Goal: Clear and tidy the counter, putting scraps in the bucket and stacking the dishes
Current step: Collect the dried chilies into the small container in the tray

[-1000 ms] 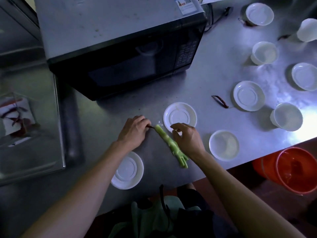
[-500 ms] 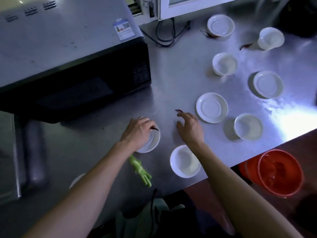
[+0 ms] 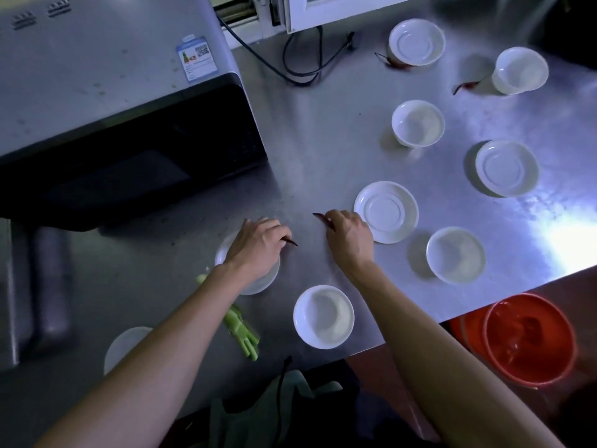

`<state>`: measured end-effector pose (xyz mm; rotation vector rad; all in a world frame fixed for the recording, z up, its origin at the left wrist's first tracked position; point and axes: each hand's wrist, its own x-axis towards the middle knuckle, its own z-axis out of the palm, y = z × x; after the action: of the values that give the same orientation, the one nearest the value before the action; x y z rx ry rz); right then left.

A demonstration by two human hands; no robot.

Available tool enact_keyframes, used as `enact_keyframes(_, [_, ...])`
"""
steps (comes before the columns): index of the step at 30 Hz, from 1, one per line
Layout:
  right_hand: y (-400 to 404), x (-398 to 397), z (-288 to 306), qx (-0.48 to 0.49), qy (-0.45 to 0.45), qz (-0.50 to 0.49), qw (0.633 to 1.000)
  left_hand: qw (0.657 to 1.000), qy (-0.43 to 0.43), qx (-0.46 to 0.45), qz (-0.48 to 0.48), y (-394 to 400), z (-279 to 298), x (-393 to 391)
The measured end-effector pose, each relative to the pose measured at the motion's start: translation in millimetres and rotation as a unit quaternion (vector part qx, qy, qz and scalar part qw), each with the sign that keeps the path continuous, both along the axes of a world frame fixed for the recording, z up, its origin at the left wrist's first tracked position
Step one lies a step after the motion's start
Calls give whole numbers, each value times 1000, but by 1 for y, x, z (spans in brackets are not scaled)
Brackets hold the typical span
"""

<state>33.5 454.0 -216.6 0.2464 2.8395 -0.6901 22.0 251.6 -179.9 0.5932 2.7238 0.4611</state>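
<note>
Two hands are at work on the counter, seen from the one head view. The left hand grips a small red chili in curled fingers, over a white saucer near the front edge. The right hand pinches a second chili, just beside a wide saucer. Half a second ago the right fingers were straight and only reaching for that chili; now they have closed on it. A second ago both hands were at the green stalk, which now lies alone by the front edge under the left arm. So I think two scraps are ready to go to the red bucket, which stands on the floor off the counter's front right corner. The stalk and two more chilies near the back edge are not yet picked up. No dishes are stacked: bowls and saucers sit well apart. The left hand covers most of its saucer. A plate at the front left is half hidden by the arm. The black microwave door is too dark to see into.
</note>
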Motion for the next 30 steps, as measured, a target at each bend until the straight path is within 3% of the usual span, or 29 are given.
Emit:
enact_keyframes(5, [-1, 0, -7, 20, 17, 36, 999, 999, -10, 12, 32, -9, 4, 12])
enact_keyframes(12, [-30, 2, 14, -23, 50, 75, 996, 993, 17, 45, 104, -39, 12, 32])
enact_keyframes(22, [-153, 49, 53, -66, 76, 188, 977, 977, 68, 66, 192, -143, 19, 116])
enact_keyframes(30, [-271, 121, 90, -77, 114, 315, 939, 947, 114, 67, 293, -256, 42, 225])
